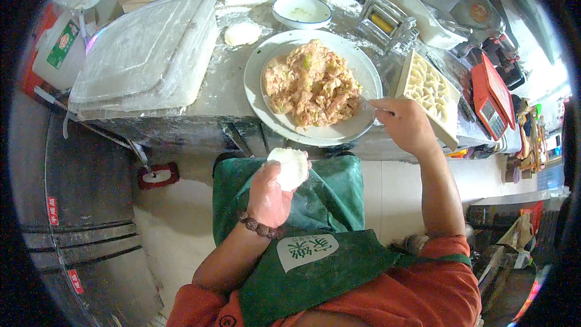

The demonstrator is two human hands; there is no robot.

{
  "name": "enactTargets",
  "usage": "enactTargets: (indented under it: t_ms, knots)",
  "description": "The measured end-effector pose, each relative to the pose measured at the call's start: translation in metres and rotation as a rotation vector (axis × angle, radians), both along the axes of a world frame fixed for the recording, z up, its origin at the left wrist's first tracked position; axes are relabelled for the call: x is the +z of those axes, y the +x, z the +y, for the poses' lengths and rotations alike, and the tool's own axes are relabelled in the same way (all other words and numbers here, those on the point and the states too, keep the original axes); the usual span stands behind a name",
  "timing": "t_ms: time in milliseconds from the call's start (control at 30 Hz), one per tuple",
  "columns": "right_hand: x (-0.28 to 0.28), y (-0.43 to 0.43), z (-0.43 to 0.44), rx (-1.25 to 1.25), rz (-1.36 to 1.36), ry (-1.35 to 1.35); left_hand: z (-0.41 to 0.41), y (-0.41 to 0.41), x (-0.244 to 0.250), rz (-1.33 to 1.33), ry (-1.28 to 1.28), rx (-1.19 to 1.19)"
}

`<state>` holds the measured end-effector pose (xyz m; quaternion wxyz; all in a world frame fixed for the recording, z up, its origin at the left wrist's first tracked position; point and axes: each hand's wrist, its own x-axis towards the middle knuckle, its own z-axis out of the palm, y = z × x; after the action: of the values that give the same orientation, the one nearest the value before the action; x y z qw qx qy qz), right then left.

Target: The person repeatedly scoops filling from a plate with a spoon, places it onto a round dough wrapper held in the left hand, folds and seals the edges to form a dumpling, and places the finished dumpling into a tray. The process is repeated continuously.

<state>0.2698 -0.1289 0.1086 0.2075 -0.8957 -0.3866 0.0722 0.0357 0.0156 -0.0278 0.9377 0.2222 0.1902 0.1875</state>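
My left hand [268,202], with a beaded bracelet at the wrist, holds a round white dough wrapper [291,171] above my lap. My right hand [406,122] grips a thin filling tool [366,101], mostly hidden by the fingers. The tool's end meets the right side of a heap of minced filling [313,84] flecked with green. This heap lies in a wide, shallow dish [254,75] at the table's front edge. Just right of my right hand, a shallow tray [448,135] carries rows of folded dumplings [426,86].
Left on the floured table [227,72] stands a large lidded plastic box [150,54]. Behind the dish are a pale dough piece [243,34], a blue-rimmed bowl [302,11] and a metal roller machine [386,20]. A red digital scale [492,95] sits at the far right.
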Motion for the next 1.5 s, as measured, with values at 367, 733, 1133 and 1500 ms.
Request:
enactTargets:
  t_ms: [367, 733, 1133, 1500]
  knots:
    - [-0.028, -0.051, -0.021, 0.184, -0.038, 0.370, -0.005, 0.017, 0.020, -0.026, -0.019, 0.039]
    - [-0.016, -0.050, -0.029, 0.021, 0.070, 0.185, -0.020, 0.039, 0.008, -0.176, -0.111, -0.018]
    - [-0.019, -0.073, -0.025, 0.054, 0.197, 0.141, -0.029, 0.045, 0.032, -0.211, -0.357, 0.039]
    - [-0.038, -0.075, -0.025, 0.224, 0.135, 0.408, -0.026, 0.044, 0.049, -0.145, -0.366, 0.062]
